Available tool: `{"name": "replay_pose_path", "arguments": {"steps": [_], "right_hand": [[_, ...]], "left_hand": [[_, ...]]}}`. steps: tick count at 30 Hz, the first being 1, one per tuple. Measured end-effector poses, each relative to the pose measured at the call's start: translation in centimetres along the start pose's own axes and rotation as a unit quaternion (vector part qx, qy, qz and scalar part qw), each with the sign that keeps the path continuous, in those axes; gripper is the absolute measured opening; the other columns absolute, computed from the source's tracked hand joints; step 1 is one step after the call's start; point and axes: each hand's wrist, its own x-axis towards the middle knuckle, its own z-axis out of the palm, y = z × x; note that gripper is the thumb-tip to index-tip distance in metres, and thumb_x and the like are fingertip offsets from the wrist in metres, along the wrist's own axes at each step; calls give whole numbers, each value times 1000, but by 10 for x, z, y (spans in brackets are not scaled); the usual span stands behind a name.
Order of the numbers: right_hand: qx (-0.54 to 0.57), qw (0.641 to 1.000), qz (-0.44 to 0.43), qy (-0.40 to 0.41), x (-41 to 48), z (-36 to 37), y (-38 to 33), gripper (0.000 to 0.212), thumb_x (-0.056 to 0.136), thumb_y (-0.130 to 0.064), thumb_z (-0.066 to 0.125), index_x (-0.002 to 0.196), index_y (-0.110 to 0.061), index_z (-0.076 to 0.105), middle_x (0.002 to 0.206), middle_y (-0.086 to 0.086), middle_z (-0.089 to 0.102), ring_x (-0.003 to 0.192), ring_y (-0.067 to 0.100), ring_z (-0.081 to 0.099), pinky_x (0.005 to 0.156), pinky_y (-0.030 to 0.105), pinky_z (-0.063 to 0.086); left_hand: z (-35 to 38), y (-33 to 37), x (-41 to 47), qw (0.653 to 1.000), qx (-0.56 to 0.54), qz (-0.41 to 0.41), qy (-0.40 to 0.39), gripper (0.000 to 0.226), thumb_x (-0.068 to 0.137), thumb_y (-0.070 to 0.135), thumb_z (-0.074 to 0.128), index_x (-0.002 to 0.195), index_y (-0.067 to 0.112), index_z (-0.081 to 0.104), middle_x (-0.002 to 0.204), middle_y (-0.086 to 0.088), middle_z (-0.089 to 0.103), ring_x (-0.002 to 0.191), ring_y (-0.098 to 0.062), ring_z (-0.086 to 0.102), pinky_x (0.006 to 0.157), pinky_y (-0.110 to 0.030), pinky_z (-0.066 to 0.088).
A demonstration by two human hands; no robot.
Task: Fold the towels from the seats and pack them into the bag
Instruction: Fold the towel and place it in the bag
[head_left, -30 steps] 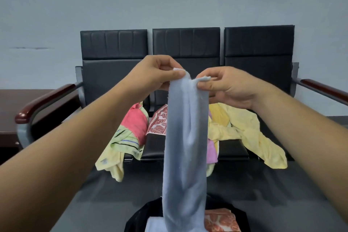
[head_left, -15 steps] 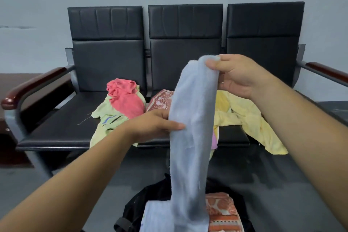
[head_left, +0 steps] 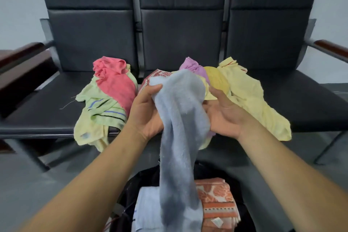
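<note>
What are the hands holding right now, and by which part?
A light blue towel, by its bunched upper end: the left hand grips one side, the right hand cups the other, fingers hidden. The rest hangs toward the bag.

So you've got the towel (head_left: 180,118) hanging between your left hand (head_left: 145,113) and right hand (head_left: 224,117), right over the bag (head_left: 131,190) on the floor (head_left: 37,184) with two folded towels (head_left: 214,199) side by side in it, and behind that the bench (head_left: 180,34), one heap of towels (head_left: 105,103) on its left seat, a second heap (head_left: 248,96) across the middle and right seats.
</note>
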Motion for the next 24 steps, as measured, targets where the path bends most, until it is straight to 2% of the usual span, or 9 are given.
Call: {"name": "replay_pose_path", "arguments": {"steps": [3,6,10,11,13,15,19,22,24], "right_hand": [[-83,996,21,-21,10,-9,9,55,78,-21,80,128,-3,64,127,16,66,117,28,65,98,40,56],[-133,991,22,-2,16,-12,7,35,82,-11,74,115,1,72,120,18,71,109,27,70,93,38,58],[-80,995,-57,34,17,-9,0,39,85,-13,67,120,4,65,105,18,73,87,24,75,63,33,61],[-72,994,-72,45,17,-8,-1,46,85,-14,70,125,8,62,109,21,72,91,26,74,65,34,62],[-65,991,-88,78,15,-6,-4,59,82,-17,76,131,10,58,125,26,66,113,34,69,90,43,60],[-43,989,-100,104,14,-9,-8,57,79,-17,76,127,10,59,130,28,63,121,38,64,103,47,53],[-14,986,-104,126,5,-14,-14,63,80,-18,77,132,12,56,132,28,63,123,38,63,110,50,47],[59,983,-126,118,-2,-15,-14,55,85,-17,69,134,5,57,134,22,64,124,32,63,109,45,47],[112,983,-130,62,-4,-13,-7,46,93,-22,58,133,0,57,135,18,64,124,30,63,107,42,49]], "left_hand": [[-7,-2,4,1000,-3,5,19,45,90,24,40,104,0,76,106,-16,73,105,-29,70,93,-40,56],[-2,4,9,998,46,2,49,50,94,25,36,91,3,80,102,-13,75,101,-26,72,91,-37,56],[-17,12,11,976,187,-29,110,39,95,34,49,91,13,82,106,-7,76,100,-19,72,83,-31,57],[-25,9,9,956,266,-55,109,32,92,33,55,91,16,82,105,-5,77,97,-17,73,79,-28,58],[-40,-3,4,888,434,-126,88,13,89,21,69,94,15,80,103,-3,77,94,-15,73,77,-24,57],[-48,-14,1,835,517,-173,72,10,90,15,73,97,12,78,101,-3,78,93,-15,73,81,-24,55],[-53,-20,2,854,491,-144,93,10,82,18,77,74,13,77,80,-2,74,72,-12,67,75,-24,50],[-48,-21,2,921,346,-118,133,38,72,18,73,100,-6,72,97,-21,71,89,-29,65,87,-40,51],[-37,-22,1,953,237,-104,159,42,75,14,66,113,-4,68,101,-20,72,91,-30,70,85,-39,57]]}}
